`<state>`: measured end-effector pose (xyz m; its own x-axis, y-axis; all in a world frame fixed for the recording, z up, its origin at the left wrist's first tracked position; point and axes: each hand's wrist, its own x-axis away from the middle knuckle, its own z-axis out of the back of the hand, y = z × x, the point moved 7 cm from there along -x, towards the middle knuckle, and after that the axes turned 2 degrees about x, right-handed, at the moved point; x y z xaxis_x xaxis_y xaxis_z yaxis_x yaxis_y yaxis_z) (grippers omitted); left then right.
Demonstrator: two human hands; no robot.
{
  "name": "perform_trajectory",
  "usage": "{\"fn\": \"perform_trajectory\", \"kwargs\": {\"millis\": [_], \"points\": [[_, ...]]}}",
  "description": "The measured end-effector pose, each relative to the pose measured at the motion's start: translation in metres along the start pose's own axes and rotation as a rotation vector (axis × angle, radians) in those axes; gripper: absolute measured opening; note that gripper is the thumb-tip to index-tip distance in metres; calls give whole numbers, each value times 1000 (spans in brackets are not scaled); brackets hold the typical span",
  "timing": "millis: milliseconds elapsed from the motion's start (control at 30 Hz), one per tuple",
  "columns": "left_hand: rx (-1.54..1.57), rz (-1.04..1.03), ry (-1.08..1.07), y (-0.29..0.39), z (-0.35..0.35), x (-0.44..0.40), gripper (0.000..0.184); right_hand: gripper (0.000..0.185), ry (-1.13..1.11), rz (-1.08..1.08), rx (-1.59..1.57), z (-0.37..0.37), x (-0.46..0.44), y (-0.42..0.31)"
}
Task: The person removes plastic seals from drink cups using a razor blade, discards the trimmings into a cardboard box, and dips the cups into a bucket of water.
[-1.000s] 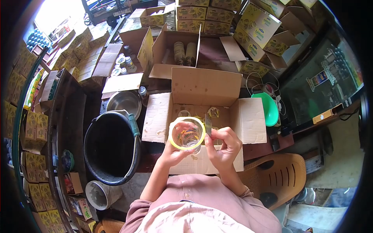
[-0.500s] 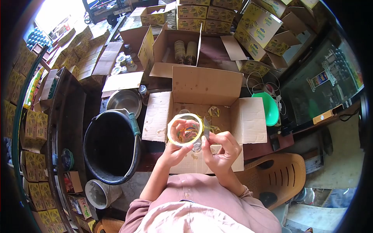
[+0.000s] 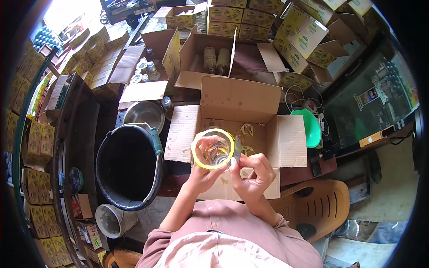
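My left hand (image 3: 199, 177) is wrapped round a clear jar (image 3: 209, 154) with a yellow rim. Its mouth is turned up toward me, and the fingers show through the clear wall. At the jar's right side, my right hand (image 3: 254, 176) pinches a thin, grey, blade-like flat piece (image 3: 237, 147) against or close beside the rim; its exact kind is unclear. Both hands are above the near side of an open cardboard box (image 3: 241, 100). Inside the box lie several yellowish label-like scraps (image 3: 246, 129).
A black bucket (image 3: 102, 172) stands at left, beside a metal bowl (image 3: 145, 115) and a small jar (image 3: 167, 105). A green bowl (image 3: 308, 127) lies right of the box. An orange plastic chair (image 3: 328, 203) is at lower right. More cartons (image 3: 223, 20) are stacked behind.
The jar has tilted slightly in my left hand, and its inside shows differently. My right hand has shifted a little, with the flat piece still at the rim. The view has moved slightly.
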<state>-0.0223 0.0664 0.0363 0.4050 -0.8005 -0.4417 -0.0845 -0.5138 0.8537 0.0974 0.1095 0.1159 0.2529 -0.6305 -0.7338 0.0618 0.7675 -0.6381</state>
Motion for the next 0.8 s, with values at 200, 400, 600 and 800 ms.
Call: {"fn": "perform_trajectory", "kwargs": {"millis": [200, 400, 600, 800], "points": [[-183, -55, 10, 0, 2, 3, 72, 21, 13, 12, 47, 0, 1, -1], [-260, -35, -77, 10, 0, -2, 64, 18, -4, 16, 73, 4, -4, -1], [-268, -42, -41, 12, 1, -2, 63, 19, 19, 21, 54, 6, 0, 1], [-330, -8, -48, 9, 0, 1, 65, 18, -3, 5, 75, 5, 0, -4]]}}
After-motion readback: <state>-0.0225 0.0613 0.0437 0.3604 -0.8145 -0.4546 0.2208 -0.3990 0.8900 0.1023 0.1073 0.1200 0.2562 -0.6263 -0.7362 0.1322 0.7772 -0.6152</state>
